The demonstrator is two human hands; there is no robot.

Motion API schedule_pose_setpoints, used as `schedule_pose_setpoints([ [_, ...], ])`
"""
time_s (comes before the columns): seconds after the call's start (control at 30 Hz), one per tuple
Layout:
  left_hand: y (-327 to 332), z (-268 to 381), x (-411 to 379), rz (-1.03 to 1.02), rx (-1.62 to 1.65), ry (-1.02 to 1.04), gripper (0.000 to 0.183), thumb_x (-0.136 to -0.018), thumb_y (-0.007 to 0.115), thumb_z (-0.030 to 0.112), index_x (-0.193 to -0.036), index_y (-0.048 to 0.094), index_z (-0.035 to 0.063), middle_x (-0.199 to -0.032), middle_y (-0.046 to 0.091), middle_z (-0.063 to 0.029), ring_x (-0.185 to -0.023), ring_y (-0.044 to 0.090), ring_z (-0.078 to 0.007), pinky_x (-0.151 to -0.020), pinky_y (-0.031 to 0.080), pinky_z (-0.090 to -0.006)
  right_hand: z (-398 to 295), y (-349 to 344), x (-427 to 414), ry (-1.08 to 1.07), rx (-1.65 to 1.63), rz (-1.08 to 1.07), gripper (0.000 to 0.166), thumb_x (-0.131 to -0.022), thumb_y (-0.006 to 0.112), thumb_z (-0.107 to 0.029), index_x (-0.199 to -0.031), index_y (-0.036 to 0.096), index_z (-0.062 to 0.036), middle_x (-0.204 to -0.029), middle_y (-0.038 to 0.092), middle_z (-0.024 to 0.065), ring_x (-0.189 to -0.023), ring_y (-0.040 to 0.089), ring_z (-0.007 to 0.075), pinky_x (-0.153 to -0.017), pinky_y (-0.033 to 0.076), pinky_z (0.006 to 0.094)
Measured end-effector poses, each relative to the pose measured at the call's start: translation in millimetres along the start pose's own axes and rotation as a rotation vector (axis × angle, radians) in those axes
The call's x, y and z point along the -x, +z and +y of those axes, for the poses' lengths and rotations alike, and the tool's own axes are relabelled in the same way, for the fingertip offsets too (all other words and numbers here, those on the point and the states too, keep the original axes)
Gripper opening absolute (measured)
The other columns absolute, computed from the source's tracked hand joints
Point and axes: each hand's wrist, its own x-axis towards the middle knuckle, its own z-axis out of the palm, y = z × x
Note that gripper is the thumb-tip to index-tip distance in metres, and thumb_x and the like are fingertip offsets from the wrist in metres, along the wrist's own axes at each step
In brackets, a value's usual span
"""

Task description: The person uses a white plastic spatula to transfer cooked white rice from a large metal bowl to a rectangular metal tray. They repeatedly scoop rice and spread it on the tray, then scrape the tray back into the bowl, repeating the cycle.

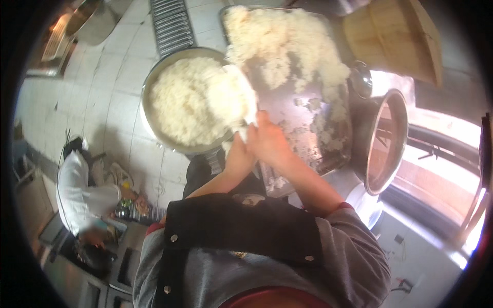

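Observation:
Close together, my left hand (239, 156) and my right hand (265, 134) grip a white scoop or dish (251, 90) heaped with cooked rice. The load is over the right side of a round metal pot (147, 82), which is filled with more rice (179, 100). Right of the pot lies a large metal tray (283, 102); rice (269, 34) is piled thickly along its far side, and loose clumps are scattered over its middle and near end. Exactly how each hand's fingers wrap the scoop is blurred.
To the right are a wooden tub (389, 38), a round metal lid or bowl (361, 79) and a large metal basin (404, 142). A co-worker in white (77, 188) bends at the lower left. A floor grate (173, 27) runs past the pot; another pot (96, 25) stands at the upper left.

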Motion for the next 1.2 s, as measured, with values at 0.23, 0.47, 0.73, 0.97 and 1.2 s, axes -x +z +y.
schedule_pose_setpoints([
  [0.23, 0, 18, -11, 0.079, -0.121, 0.086, 0.049, -0.085, 0.059, 0.038, -0.112, 0.044, -0.0003, -0.094, 0.063, -0.0247, -0.089, 0.061, -0.0428, -0.077, 0.047, -0.0469, 118, -137, -42, -0.288, 1.115, 0.432, 0.022, -0.092, 0.047, -0.019, -0.103, 0.058, -0.0036, -0.103, 0.059, 0.014, -0.072, 0.06, 0.0258, -0.062, 0.051, 0.0361],
  [0.47, -2, 10, -25, 0.065, -0.153, 0.125, 0.04, -0.085, 0.057, 0.031, -0.105, 0.047, -0.0024, -0.088, 0.063, -0.0257, -0.085, 0.061, -0.0448, -0.074, 0.047, -0.0496, 86, -284, -177, 0.005, 0.967, 0.401, 0.03, -0.094, 0.044, -0.032, -0.105, 0.059, -0.0078, -0.098, 0.066, 0.0162, -0.096, 0.062, 0.035, -0.081, 0.049, 0.0478],
  [0.73, -9, -1, -31, 0.034, -0.237, 0.174, 0.035, -0.083, 0.057, 0.028, -0.102, 0.05, -0.0011, -0.087, 0.062, -0.0258, -0.086, 0.059, -0.0452, -0.073, 0.047, -0.0489, 105, -259, -196, -0.154, 0.959, 0.042, 0.029, -0.094, 0.046, -0.028, -0.102, 0.058, -0.0023, -0.094, 0.066, 0.0177, -0.09, 0.063, 0.035, -0.079, 0.049, 0.0474],
  [0.97, 1, 7, -31, 0.093, -0.197, 0.201, 0.033, -0.083, 0.056, 0.027, -0.102, 0.052, 0.0006, -0.086, 0.063, -0.0243, -0.084, 0.06, -0.0444, -0.073, 0.048, -0.0481, 130, -224, -140, -0.185, 0.963, 0.112, 0.017, -0.091, 0.046, -0.016, -0.099, 0.053, -0.0021, -0.079, 0.064, 0.0211, -0.073, 0.064, 0.038, -0.065, 0.051, 0.0483],
  [1.2, -5, 20, -28, 0.078, -0.174, 0.139, 0.032, -0.082, 0.057, 0.026, -0.1, 0.052, 0.0007, -0.086, 0.064, -0.023, -0.084, 0.06, -0.0434, -0.073, 0.047, -0.0479, 108, -206, -61, -0.239, 1.01, -0.042, 0.013, -0.093, 0.043, -0.017, -0.094, 0.048, -0.0049, -0.071, 0.063, 0.0154, -0.067, 0.065, 0.0352, -0.058, 0.051, 0.0467],
])
